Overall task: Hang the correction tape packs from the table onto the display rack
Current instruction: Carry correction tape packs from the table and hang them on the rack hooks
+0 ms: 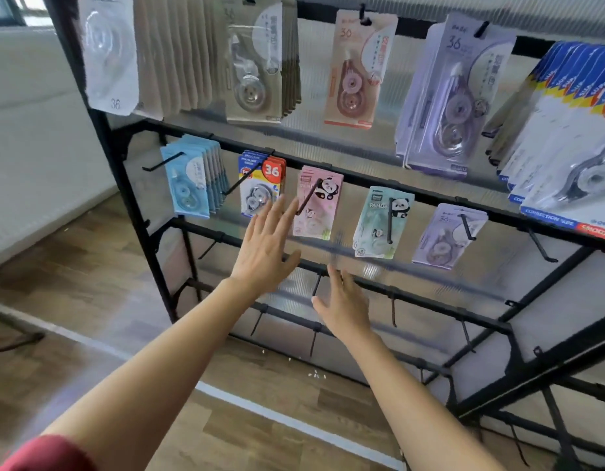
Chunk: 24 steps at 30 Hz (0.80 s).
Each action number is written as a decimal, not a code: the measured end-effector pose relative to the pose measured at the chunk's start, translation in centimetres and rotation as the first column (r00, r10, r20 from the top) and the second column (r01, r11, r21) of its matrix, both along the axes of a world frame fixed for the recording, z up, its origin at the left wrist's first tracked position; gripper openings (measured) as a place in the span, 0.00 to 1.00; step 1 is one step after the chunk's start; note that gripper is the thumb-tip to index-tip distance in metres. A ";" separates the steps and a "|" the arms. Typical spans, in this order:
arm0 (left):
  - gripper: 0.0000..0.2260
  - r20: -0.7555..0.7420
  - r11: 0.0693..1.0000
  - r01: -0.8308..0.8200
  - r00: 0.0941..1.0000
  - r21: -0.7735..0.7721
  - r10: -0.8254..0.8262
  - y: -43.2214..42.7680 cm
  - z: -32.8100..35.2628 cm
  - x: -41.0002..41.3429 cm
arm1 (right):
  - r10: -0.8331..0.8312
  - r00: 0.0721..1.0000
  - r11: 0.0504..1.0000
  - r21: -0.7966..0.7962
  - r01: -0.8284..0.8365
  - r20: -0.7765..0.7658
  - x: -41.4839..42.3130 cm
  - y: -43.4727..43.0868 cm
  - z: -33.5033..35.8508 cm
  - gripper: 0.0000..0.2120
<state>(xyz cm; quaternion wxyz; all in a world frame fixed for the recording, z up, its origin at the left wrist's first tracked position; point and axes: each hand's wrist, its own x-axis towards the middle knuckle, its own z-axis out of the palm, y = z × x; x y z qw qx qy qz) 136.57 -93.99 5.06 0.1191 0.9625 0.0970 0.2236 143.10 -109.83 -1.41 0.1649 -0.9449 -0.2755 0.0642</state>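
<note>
Both of my hands are raised before the black display rack (328, 171) and hold nothing. My left hand (265, 246) has straight, spread fingers just below the red and blue "36" pack (262, 188) and left of the pink panda pack (316, 202). My right hand (345, 304) is lower, fingers extended and blurred, in front of the third rail. On the middle rail also hang light blue packs (192, 180), green panda packs (379, 222) and lilac packs (445, 234). The table is not in view.
The top rail carries beige (253, 62), pink (357, 69), lilac (447, 100) and blue-white (572, 147) packs. Bare black hooks (467, 334) jut from the lower rails. To the left and below is wooden floor (73, 273) with a white line.
</note>
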 end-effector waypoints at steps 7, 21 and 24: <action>0.33 -0.412 0.987 -0.108 0.899 0.117 0.147 6.1 -6.7 -14.7 | 0.292 0.950 0.956 -0.009 -0.294 -0.108 -8.1 7.1 -0.2 0.32; 0.34 -0.551 0.541 -0.840 0.475 -0.050 0.686 12.9 -10.4 -58.4 | 0.656 0.728 0.744 0.010 -0.668 -0.200 -40.3 23.4 -0.7 0.31; 0.34 -0.545 0.381 -0.922 0.354 -0.068 0.760 13.6 -10.0 -66.4 | 0.746 0.637 0.653 0.022 -0.757 -0.194 -47.2 27.2 -0.4 0.32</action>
